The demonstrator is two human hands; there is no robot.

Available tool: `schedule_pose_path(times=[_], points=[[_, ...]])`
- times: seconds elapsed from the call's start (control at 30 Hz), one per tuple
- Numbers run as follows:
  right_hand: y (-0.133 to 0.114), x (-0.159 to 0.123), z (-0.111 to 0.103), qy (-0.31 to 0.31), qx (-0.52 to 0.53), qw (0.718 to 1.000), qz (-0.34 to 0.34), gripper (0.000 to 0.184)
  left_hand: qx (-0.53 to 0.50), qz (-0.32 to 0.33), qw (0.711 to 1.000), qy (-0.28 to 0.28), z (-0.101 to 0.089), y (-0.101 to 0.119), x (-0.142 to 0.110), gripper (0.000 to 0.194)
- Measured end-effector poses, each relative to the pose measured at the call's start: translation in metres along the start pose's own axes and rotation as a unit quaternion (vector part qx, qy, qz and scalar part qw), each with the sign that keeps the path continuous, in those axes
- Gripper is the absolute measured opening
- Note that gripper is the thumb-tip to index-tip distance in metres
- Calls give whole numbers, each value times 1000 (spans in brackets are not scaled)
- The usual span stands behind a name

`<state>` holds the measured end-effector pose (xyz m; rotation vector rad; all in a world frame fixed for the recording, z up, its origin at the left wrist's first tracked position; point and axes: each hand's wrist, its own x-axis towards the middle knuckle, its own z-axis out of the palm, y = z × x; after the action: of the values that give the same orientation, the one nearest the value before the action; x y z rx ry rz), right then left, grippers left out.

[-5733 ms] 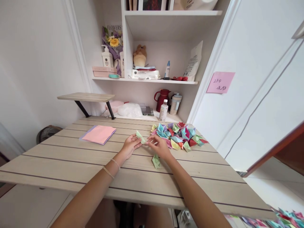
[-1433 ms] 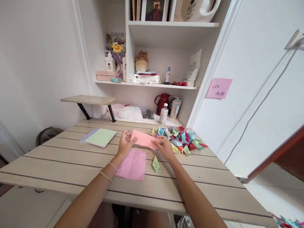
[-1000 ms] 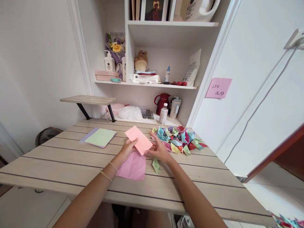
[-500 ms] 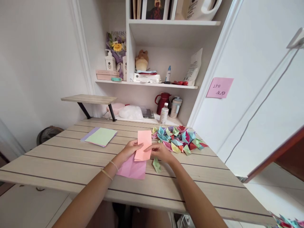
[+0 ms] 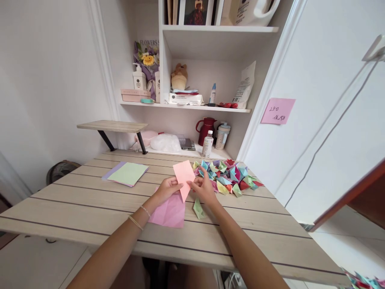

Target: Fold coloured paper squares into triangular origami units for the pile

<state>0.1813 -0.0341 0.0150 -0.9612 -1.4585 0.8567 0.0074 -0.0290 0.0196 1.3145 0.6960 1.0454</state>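
Observation:
Both hands hold a folded salmon-pink paper (image 5: 183, 175) upright above the wooden table (image 5: 90, 200). My left hand (image 5: 166, 190) pinches its lower left edge and my right hand (image 5: 203, 188) pinches its lower right edge. Under the hands a creased pink sheet (image 5: 168, 213) lies flat on the table. A small green folded piece (image 5: 198, 208) sits just below my right hand. A heap of several coloured folded paper pieces (image 5: 228, 174) lies to the right of the hands.
A stack of paper sheets with green on top (image 5: 126, 174) lies at the left. A small raised shelf (image 5: 112, 126) stands at the back left. Behind are a red jug (image 5: 206, 126), a bottle (image 5: 207, 144) and a cup (image 5: 222, 135). A pink note (image 5: 277, 110) sticks on the white wall.
The green piece was set down, the pink top sheets left the stack, and one now lies flat. The salmon paper, held half a second ago as a tall strip, is now tilted with its corner down.

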Motion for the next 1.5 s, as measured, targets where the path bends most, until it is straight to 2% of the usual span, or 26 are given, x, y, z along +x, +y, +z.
schedule_pose_path(times=[0.07,0.17,0.23,0.3,0.37,0.43,0.5,0.6,0.7,0.83,1.0,1.1,1.23,1.3,1.4,1.5], points=[[-2,2,-2,-3,37,999,23,55,18,10,1000,19,-1,-1,2,39],[-9,2,-6,-44,59,996,47,38,76,41,995,58,-5,-4,4,30],[-13,1,-7,-74,78,992,62,36,120,48,988,82,-8,-4,5,27],[-18,-1,-6,-99,103,987,77,36,131,34,987,82,-10,-2,4,29],[-21,-2,-5,-112,120,982,90,36,92,12,994,53,-9,0,2,30],[-22,-2,-5,-103,123,982,97,35,35,3,999,27,-6,2,1,38],[-20,-2,-4,-83,119,984,102,34,2,14,999,36,-3,3,0,44],[-15,0,-3,-42,103,989,95,34,-7,40,996,73,-1,2,0,45],[-10,1,-3,-12,91,993,73,34,-26,36,997,57,-1,2,-1,44],[-8,1,-2,-3,79,995,55,42,-42,18,998,43,-2,5,-3,41],[-5,1,-2,17,53,997,57,37,-36,33,998,40,2,7,-3,70],[-2,1,-1,23,30,997,63,41,-8,40,998,51,4,4,-2,77],[-1,-1,2,-7,27,996,81,52,51,64,994,77,4,1,-2,83],[-2,-2,4,-19,34,995,91,54,94,79,990,72,5,1,-4,84],[-4,-5,6,-25,22,996,82,50,172,97,978,62,9,2,-9,80],[-6,-8,8,-22,4,998,57,47,227,110,964,80,15,4,-12,75]])
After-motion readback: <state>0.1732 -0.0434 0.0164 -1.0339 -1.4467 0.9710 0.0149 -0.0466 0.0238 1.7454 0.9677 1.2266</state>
